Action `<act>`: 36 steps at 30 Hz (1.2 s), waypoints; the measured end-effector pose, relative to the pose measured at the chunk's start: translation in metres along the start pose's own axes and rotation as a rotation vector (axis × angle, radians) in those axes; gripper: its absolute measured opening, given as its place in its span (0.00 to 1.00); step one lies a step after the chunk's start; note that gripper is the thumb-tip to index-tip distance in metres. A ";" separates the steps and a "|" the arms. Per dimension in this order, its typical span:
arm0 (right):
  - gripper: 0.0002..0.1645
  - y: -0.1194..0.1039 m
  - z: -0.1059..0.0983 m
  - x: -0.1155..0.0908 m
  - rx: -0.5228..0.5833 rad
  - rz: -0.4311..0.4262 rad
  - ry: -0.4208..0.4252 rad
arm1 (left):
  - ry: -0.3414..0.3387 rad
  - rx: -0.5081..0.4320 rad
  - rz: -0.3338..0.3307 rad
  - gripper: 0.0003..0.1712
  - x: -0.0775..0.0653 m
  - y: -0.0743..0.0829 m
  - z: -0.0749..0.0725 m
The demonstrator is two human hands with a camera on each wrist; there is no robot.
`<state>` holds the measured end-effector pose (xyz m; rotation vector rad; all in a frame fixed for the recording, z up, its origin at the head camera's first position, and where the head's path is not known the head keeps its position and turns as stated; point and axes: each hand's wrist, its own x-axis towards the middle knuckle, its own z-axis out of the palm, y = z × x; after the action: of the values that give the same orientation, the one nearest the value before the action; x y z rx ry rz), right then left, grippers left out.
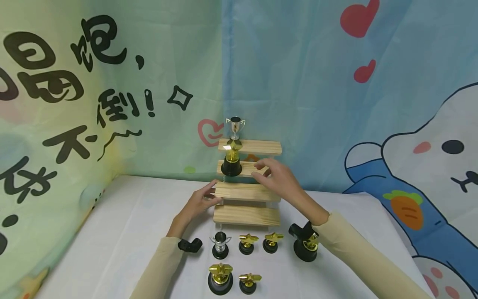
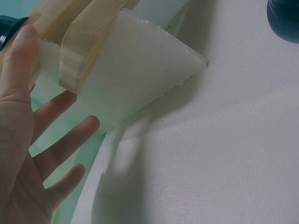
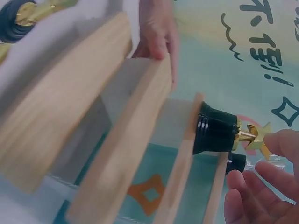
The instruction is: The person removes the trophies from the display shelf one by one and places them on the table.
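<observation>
A tiered wooden display rack (image 1: 246, 215) with see-through side panels (image 2: 135, 65) stands against the backdrop. On its second board from the top sits a gold star trophy (image 1: 231, 167) with a black base, at the left end. The top board carries a silver cup trophy (image 1: 235, 126). My left hand (image 1: 199, 202) is at the rack's left side, fingers spread, fingertips right at the end of a lower board. To the right of the star trophy, my right hand (image 1: 278, 177) hovers over the rack, fingers loosely bent and holding nothing.
In front of the rack on the white cloth (image 1: 142, 216) stand a silver cup (image 1: 220, 245) and several gold star trophies (image 1: 220, 278). A larger black-based trophy (image 1: 306, 249) is partly hidden below my right wrist. A printed fabric backdrop (image 1: 284, 83) hangs behind.
</observation>
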<state>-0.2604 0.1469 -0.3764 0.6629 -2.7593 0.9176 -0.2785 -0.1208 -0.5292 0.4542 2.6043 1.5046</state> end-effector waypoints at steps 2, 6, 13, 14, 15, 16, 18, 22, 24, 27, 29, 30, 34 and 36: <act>0.20 -0.003 0.000 0.006 -0.013 -0.002 0.007 | 0.007 -0.007 0.000 0.42 0.002 -0.005 0.002; 0.20 -0.009 0.000 0.019 -0.018 0.002 0.016 | 0.021 -0.024 0.010 0.43 0.002 -0.008 0.002; 0.25 -0.016 0.000 0.040 0.010 0.023 -0.001 | 0.020 -0.031 0.002 0.43 0.000 -0.007 0.001; 0.26 -0.017 0.001 0.042 0.010 0.027 -0.006 | 0.018 -0.033 0.000 0.43 0.000 -0.007 0.001; 0.27 -0.019 0.001 0.045 0.008 0.034 -0.011 | 0.015 -0.031 0.000 0.43 0.000 -0.007 0.001; 0.28 -0.020 0.001 0.047 0.007 0.041 -0.017 | 0.012 -0.029 0.001 0.43 0.001 -0.007 0.001; 0.29 -0.023 0.001 0.051 0.019 0.058 -0.031 | 0.007 -0.028 -0.002 0.43 0.001 -0.007 0.001; 0.30 -0.025 0.001 0.058 0.046 0.091 -0.050 | 0.005 -0.023 0.007 0.42 0.001 -0.006 0.000; 0.30 -0.025 0.001 0.060 0.056 0.101 -0.055 | 0.009 -0.024 0.023 0.42 0.002 -0.005 0.000; 0.30 -0.024 0.002 0.064 0.069 0.123 -0.070 | 0.016 -0.020 0.039 0.42 0.002 -0.005 0.000; 0.29 -0.023 0.003 0.067 0.079 0.137 -0.086 | 0.015 -0.023 0.036 0.42 0.002 -0.006 0.000; 0.29 -0.023 0.004 0.068 0.083 0.142 -0.094 | 0.013 -0.023 0.027 0.42 0.001 -0.006 0.000; 0.27 -0.023 0.007 0.072 0.100 0.130 -0.115 | 0.008 -0.030 -0.001 0.41 0.001 -0.006 0.000; 0.26 -0.022 0.008 0.073 0.104 0.121 -0.115 | 0.007 -0.029 -0.007 0.41 0.001 -0.006 0.000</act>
<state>-0.3151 0.0995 -0.3506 0.5877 -2.8962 1.0875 -0.2801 -0.1231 -0.5341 0.4377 2.5833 1.5425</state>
